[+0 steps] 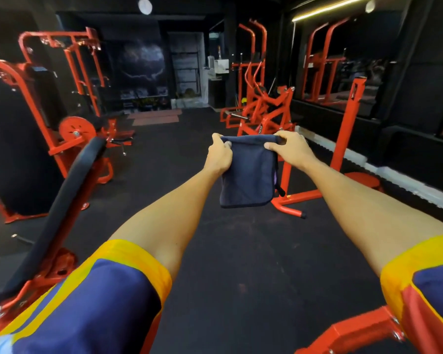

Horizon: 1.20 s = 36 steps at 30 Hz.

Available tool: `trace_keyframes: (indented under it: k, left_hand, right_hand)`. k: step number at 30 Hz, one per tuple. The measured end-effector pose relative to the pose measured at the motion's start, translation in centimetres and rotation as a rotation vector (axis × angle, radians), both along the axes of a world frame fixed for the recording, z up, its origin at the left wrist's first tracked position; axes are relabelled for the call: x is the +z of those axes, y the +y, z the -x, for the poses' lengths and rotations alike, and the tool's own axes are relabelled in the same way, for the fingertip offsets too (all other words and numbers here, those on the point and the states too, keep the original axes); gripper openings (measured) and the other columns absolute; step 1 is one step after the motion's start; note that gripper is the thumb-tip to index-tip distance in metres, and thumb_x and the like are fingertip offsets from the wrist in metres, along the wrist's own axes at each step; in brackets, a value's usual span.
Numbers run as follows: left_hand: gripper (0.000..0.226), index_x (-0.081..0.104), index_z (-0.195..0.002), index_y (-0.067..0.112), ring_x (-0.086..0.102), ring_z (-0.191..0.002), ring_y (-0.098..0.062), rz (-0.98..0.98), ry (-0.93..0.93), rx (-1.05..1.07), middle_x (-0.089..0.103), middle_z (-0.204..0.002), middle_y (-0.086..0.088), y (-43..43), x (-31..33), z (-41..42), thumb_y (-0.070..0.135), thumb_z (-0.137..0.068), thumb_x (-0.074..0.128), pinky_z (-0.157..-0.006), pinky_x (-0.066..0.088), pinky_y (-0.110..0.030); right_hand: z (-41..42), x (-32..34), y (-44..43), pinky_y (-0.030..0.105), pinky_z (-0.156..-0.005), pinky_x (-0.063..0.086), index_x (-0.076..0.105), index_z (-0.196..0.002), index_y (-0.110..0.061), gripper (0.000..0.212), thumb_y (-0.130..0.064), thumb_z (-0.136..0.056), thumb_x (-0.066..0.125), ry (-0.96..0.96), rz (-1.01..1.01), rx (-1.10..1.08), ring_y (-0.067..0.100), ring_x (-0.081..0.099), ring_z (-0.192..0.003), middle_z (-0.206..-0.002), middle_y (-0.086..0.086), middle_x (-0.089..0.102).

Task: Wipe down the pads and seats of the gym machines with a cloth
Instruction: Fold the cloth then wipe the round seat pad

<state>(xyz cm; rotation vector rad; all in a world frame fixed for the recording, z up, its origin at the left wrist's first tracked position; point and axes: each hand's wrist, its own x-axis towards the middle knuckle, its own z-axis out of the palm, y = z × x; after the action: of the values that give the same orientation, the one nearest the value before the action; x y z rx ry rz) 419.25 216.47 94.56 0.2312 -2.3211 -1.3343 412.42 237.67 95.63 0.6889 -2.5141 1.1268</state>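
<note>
A dark blue cloth, folded, hangs in the air in front of me at arm's length. My left hand pinches its top left corner and my right hand pinches its top right corner, both arms stretched out. A long black back pad on a red frame slants up at my lower left, apart from the cloth. A big black pad of another machine stands at the far left.
Red gym machines stand along the left side and at the right middle. A red upright stand rises just behind the cloth. Black rubber floor stretches ahead. A red frame part lies at the bottom right.
</note>
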Motion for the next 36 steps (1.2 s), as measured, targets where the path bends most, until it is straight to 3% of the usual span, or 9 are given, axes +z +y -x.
trace_keyframes:
  k: [2, 8, 11, 14, 19, 23, 26, 30, 36]
  left_hand:
    - [0.013, 0.038, -0.118, 0.01, 0.05, -0.095, -0.023, -0.015, 0.009, -0.018, 0.053, -0.111, -0.011, -1.8, -0.6, 4.1, 0.018, -0.107, 0.036, -0.078, 0.036, -0.033]
    - [0.013, 0.036, -0.116, 0.012, 0.053, -0.086, -0.017, 0.058, 0.023, -0.155, 0.056, -0.1, -0.005, -8.5, -0.3, 17.2, 0.02, -0.107, 0.041, -0.065, 0.039, -0.032]
    - [0.035, 0.031, -0.115, 0.016, 0.053, -0.086, -0.018, 0.071, -0.057, -0.224, 0.051, -0.094, 0.001, -13.2, 0.0, 23.2, 0.02, -0.098, 0.061, -0.073, 0.047, -0.035]
    - [0.051, 0.04, -0.124, 0.012, 0.06, -0.087, -0.02, 0.021, -0.184, -0.302, 0.057, -0.104, -0.003, -17.2, -0.3, 29.0, 0.018, -0.087, 0.075, -0.079, 0.058, -0.045]
    - [0.024, 0.068, -0.114, 0.011, 0.067, -0.092, -0.02, -0.209, -0.16, -0.368, 0.073, -0.109, -0.009, -23.6, -1.6, 41.0, 0.01, -0.09, 0.068, -0.076, 0.054, -0.038]
    - [0.021, 0.067, -0.113, 0.019, 0.069, -0.108, -0.021, -0.37, -0.155, -0.421, 0.073, -0.116, -0.004, -27.4, -2.3, 49.5, 0.01, -0.097, 0.056, -0.09, 0.055, -0.042]
    - [0.022, 0.062, -0.114, 0.019, 0.066, -0.111, -0.023, -0.322, -0.139, -0.452, 0.069, -0.12, -0.006, -30.1, -1.8, 55.2, 0.006, -0.102, 0.049, -0.091, 0.055, -0.04]
    - [0.024, 0.058, -0.117, 0.015, 0.062, -0.119, -0.029, -0.321, -0.095, -0.505, 0.066, -0.124, -0.012, -33.4, -0.8, 63.5, 0.0, -0.102, 0.046, -0.103, 0.05, -0.044]
    - [0.017, 0.057, -0.106, 0.026, 0.062, -0.11, -0.02, -0.391, -0.157, -0.629, 0.066, -0.115, 0.0, -36.6, -0.3, 76.1, 0.011, -0.106, 0.049, -0.103, 0.049, -0.045]
  right_hand:
    - [4.0, -0.6, -2.1, 0.023, -0.061, 0.038, 0.062, -0.081, -0.024, 0.018, -0.031, -0.089, 0.077, 0.0, 0.078, -0.033, 0.013, 0.053, -0.073, -0.076, -0.008, 0.059]
    - [18.4, -0.8, -9.9, 0.032, -0.078, 0.041, 0.066, -0.097, -0.016, 0.019, -0.033, -0.091, 0.071, -0.095, 0.189, -0.151, 0.027, 0.063, -0.1, -0.102, 0.005, 0.069]
    - [24.0, -0.6, -14.5, 0.033, -0.082, 0.043, 0.066, -0.108, -0.011, 0.024, -0.031, -0.094, 0.067, -0.146, 0.203, -0.172, 0.031, 0.063, -0.11, -0.115, 0.012, 0.07]
    - [29.3, -0.4, -18.0, 0.031, -0.084, 0.041, 0.065, -0.112, -0.009, 0.025, -0.028, -0.096, 0.066, -0.151, 0.178, -0.156, 0.03, 0.062, -0.113, -0.119, 0.013, 0.069]
    - [39.6, -1.4, -23.8, 0.034, -0.079, 0.039, 0.055, -0.099, -0.015, 0.014, -0.027, -0.098, 0.062, -0.104, 0.148, -0.169, 0.025, 0.059, -0.103, -0.107, 0.007, 0.065]
    - [47.4, -2.8, -28.3, 0.041, -0.085, 0.045, 0.049, -0.101, -0.016, 0.015, -0.03, -0.101, 0.056, -0.121, 0.167, -0.199, 0.029, 0.06, -0.107, -0.11, 0.011, 0.065]
    - [52.2, -2.9, -31.4, 0.039, -0.088, 0.043, 0.051, -0.111, -0.013, 0.019, -0.03, -0.103, 0.054, -0.152, 0.189, -0.237, 0.029, 0.058, -0.112, -0.118, 0.013, 0.063]
    - [59.9, -2.3, -34.4, 0.047, -0.098, 0.05, 0.055, -0.114, -0.015, 0.025, -0.035, -0.1, 0.058, -0.204, 0.22, -0.278, 0.028, 0.062, -0.113, -0.119, 0.01, 0.065]
    - [72.5, -1.3, -37.3, 0.039, -0.093, 0.045, 0.054, -0.118, -0.011, 0.025, -0.031, -0.103, 0.054, -0.167, 0.234, -0.349, 0.027, 0.059, -0.11, -0.12, 0.01, 0.065]
